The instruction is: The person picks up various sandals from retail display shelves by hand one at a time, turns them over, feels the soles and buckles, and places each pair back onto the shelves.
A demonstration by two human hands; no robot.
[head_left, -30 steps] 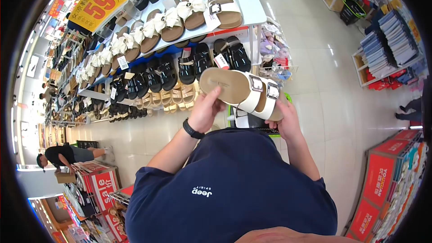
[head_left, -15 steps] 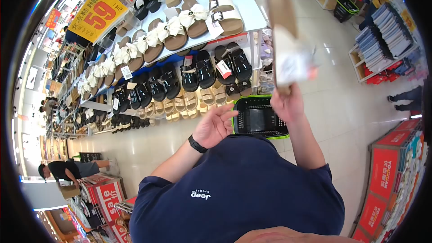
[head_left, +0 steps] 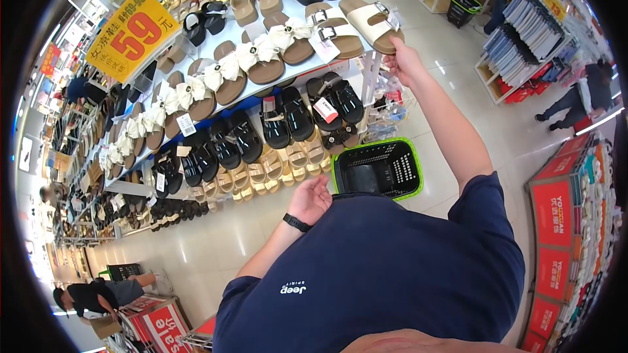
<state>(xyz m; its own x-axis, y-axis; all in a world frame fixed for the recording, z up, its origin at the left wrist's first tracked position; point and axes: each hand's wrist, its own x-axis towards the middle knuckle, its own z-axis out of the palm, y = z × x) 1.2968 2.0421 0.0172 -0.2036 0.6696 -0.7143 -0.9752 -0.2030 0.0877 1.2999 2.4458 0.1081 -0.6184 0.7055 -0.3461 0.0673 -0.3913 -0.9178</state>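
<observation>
By its toe or heel end, my right hand [head_left: 403, 64] grips a cream sandal [head_left: 370, 21] with buckled straps and a brown footbed. This sandal is at the corner of the white display table [head_left: 288, 80], beside a matching sandal [head_left: 333, 30] that carries a white tag. My left hand [head_left: 311, 201], with a black watch on the wrist, hovers in front of my body, fingers loosely bent and holding nothing. Near it is a black shopping basket [head_left: 400, 168] with a green rim.
Sandals with white bows [head_left: 226, 72] line the table edge, and black sandals [head_left: 288, 117] fill the shelf below. A yellow price sign [head_left: 131, 34] stands at left. Red-fronted bins [head_left: 553, 216] border the aisle at right. A person [head_left: 98, 297] bends at lower left; others are at right.
My right hand has brought the sandal from mid-air over the aisle to the table corner beside its match. My left hand has lowered slightly. The view has shifted.
</observation>
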